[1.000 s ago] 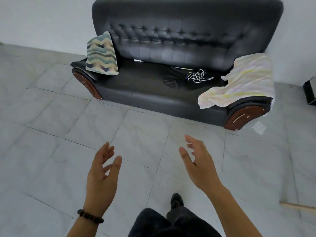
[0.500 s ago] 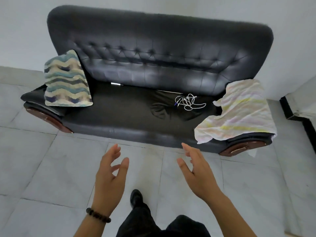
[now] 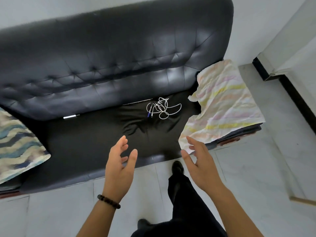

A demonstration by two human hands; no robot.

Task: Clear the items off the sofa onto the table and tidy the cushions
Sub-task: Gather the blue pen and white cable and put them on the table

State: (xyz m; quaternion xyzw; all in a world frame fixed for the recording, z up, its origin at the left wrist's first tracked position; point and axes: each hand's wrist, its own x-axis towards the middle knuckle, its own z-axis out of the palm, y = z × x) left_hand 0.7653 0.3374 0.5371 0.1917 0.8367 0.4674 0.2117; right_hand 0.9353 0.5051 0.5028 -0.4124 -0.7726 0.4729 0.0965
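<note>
Both hands are hovering empty over the front edge of the black sofa [image 3: 102,69]: left hand [image 3: 118,165] and right hand [image 3: 201,164] are spread wide, palms facing each other, gripping nothing. A tangled white cable [image 3: 161,108] is lying on the seat near the backrest, beyond the hands. A pastel striped cloth [image 3: 224,103] is draping over the right armrest, just beside the right fingertips [image 3: 189,139], and a wavy-patterned cushion [image 3: 17,144] is sitting at the left end.
</note>
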